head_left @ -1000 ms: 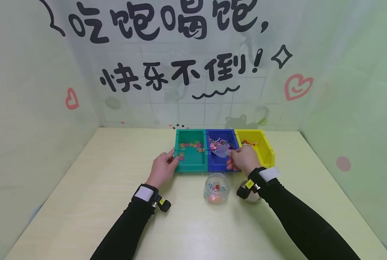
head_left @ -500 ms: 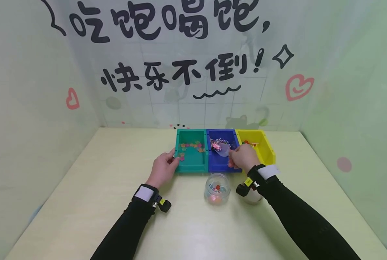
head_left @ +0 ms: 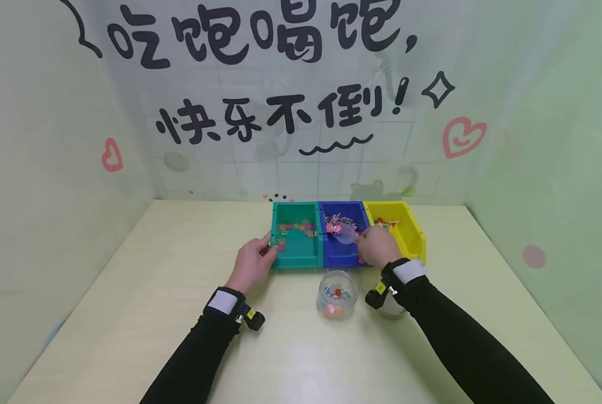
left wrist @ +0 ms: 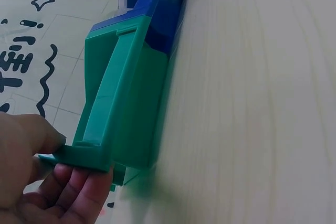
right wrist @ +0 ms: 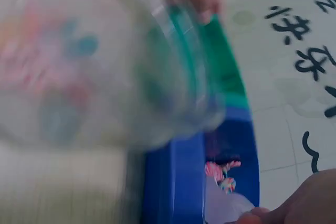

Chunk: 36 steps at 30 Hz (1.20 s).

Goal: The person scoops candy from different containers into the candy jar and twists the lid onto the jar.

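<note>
My right hand point(head_left: 380, 247) holds a translucent scoop point(head_left: 345, 233) inside the blue bin point(head_left: 343, 261). Small pink-and-white swirled pieces, like tiny lollipops point(head_left: 333, 229), lie at the scoop's tip; in the right wrist view, a few swirled pieces point(right wrist: 227, 182) sit right at its bowl. On the left, my left hand point(head_left: 252, 262) grips the side wall of the green bin point(head_left: 298, 261), thumb on one face and fingers on the other, as the left wrist view shows. Small orange and pink pieces point(head_left: 296, 226) are scattered in that green bin.
A clear jar point(head_left: 337, 294) with colourful pieces inside stands just in front of the blue bin. Partly under my right wrist lies a round pale object point(head_left: 393, 308). The yellow bin point(head_left: 416, 238), with small red-topped pieces, adjoins the blue one. A printed cloth hangs behind.
My right hand has shifted slightly left with the scoop, whose tip now meets the pink pieces. The left hand keeps its grip on the green bin.
</note>
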Tool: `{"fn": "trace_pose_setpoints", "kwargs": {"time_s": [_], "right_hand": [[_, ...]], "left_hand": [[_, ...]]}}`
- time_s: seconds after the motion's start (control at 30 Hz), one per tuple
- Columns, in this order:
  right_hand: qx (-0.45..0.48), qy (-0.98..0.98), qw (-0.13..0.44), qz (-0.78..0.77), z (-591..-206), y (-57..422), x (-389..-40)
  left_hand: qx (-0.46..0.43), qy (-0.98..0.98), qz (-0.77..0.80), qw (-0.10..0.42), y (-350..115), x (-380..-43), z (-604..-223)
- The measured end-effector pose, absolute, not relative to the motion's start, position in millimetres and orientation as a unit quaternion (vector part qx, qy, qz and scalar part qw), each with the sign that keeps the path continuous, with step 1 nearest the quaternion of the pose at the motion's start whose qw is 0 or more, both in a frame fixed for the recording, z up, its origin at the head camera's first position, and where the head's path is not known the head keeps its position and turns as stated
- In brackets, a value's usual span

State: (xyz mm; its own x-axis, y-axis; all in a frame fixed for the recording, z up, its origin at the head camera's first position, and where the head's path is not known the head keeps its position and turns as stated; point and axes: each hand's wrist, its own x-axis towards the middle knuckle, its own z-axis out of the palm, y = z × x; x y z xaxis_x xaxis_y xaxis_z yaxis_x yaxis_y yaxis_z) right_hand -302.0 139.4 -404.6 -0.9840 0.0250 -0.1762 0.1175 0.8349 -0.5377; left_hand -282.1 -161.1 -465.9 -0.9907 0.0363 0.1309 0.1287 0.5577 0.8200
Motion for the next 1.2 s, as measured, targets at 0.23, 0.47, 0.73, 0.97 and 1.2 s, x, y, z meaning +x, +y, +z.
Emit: {"fn": "trace_pose_setpoints", "kwargs": {"time_s": [0.23, 0.47, 0.73, 0.97, 1.2], "right_hand": [[0.028, 0.958, 0.061, -0.28, -402, 140, -304], [-0.076, 0.993, -0.027, -0.091, -405, 134, -302], [-0.03, 0.986, 0.009, -0.162, -397, 133, -298], [0.071, 0.906, 0.138, -0.395, -395, 132, -301], [-0.037, 0.986, 0.005, -0.16, -408, 128, -298]], "left_hand": [[-0.044, -0.88, -0.471, 0.049, -162, -282, -466], [-0.04, -0.878, -0.474, 0.044, -163, -282, -464], [-0.037, -0.874, -0.483, 0.035, -164, -282, -463], [-0.035, -0.879, -0.474, 0.034, -162, -282, -462], [-0.038, -0.875, -0.481, 0.038, -163, -283, -462]]}}
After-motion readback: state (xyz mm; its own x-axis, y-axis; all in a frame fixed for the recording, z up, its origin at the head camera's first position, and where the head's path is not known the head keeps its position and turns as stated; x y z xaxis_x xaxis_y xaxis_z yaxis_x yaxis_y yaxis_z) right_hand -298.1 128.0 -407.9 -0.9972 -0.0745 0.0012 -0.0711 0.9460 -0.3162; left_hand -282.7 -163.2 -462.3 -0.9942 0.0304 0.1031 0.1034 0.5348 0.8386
